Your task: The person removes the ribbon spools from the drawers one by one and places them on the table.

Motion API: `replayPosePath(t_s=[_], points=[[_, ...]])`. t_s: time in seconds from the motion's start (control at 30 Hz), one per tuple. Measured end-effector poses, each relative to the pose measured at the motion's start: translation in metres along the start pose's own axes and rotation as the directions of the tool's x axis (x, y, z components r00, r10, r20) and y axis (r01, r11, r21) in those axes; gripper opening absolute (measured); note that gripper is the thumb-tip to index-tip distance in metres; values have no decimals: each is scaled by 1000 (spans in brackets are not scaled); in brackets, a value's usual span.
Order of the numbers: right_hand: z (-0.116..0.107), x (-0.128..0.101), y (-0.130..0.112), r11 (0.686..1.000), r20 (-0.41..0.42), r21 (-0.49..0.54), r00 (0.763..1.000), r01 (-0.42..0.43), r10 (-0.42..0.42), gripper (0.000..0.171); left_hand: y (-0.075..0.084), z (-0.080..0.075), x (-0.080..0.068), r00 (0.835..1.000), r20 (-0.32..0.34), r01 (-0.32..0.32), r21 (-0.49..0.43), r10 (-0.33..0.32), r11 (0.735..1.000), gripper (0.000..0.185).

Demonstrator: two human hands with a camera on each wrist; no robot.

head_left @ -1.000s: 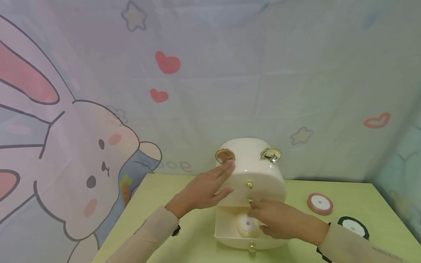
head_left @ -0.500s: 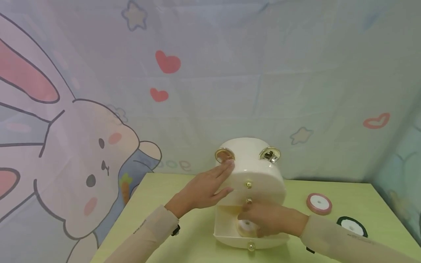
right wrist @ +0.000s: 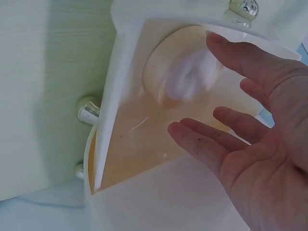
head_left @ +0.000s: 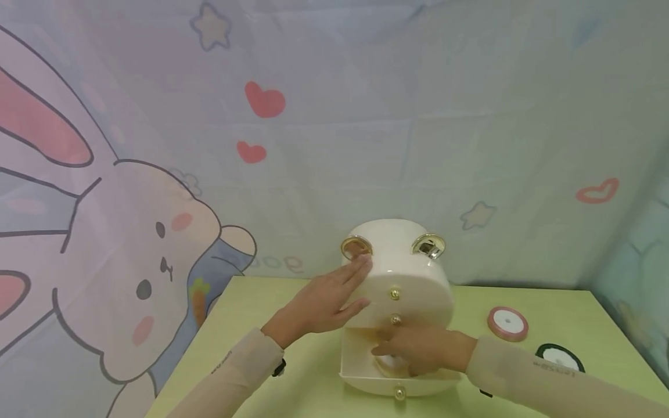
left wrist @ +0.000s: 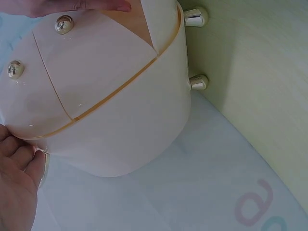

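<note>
A cream rounded drawer box (head_left: 405, 278) with gold knobs stands on the light green table (head_left: 261, 325). Its bottom drawer (head_left: 355, 371) is pulled out, and a pale ribbon roll (right wrist: 185, 72) lies flat inside. My left hand (head_left: 334, 296) presses flat against the box's left side, fingers straight; its fingertips (left wrist: 19, 163) touch the box's lower rim. My right hand (head_left: 413, 351) reaches into the open drawer above the roll. In the right wrist view this hand (right wrist: 236, 118) has its fingers spread and grips nothing.
A pink ribbon spool (head_left: 507, 323) and a dark-rimmed spool (head_left: 559, 358) lie on the table right of the box. A cartoon rabbit cloth backdrop (head_left: 157, 232) hangs close behind. The box stands on small gold feet (left wrist: 198, 83).
My right hand has slid leftward and deeper over the open drawer, now covering most of the roll with its fingers spread. The left hand and the box have stayed put.
</note>
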State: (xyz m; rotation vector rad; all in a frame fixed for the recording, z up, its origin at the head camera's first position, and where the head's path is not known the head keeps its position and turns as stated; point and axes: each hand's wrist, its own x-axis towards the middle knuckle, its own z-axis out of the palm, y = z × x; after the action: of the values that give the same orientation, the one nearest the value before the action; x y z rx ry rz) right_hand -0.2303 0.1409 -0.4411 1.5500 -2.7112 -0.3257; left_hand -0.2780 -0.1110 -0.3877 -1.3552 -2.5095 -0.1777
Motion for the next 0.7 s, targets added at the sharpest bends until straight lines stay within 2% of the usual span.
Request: replayPosePath(t_s=[0.2, 0.33, 0.57, 0.7], points=[[-3, 2, -1, 999, 107, 15, 994, -32, 30, 77, 0, 3, 1, 1000, -12, -7, 1, 7, 1000, 71], [1, 7, 0, 999, 158, -13, 987, -33, 34, 80, -1, 4, -1, 1000, -7, -1, -4, 1, 1000, 72], [3, 16, -2, 996, 205, -90, 978, -27, 45, 88, 0, 3, -1, 1000, -3, -7, 6, 7, 1000, 72], [2, 22, -3, 995, 217, -101, 976, -13, 35, 85, 0, 2, -1, 1000, -4, -4, 9, 4, 1000, 72]])
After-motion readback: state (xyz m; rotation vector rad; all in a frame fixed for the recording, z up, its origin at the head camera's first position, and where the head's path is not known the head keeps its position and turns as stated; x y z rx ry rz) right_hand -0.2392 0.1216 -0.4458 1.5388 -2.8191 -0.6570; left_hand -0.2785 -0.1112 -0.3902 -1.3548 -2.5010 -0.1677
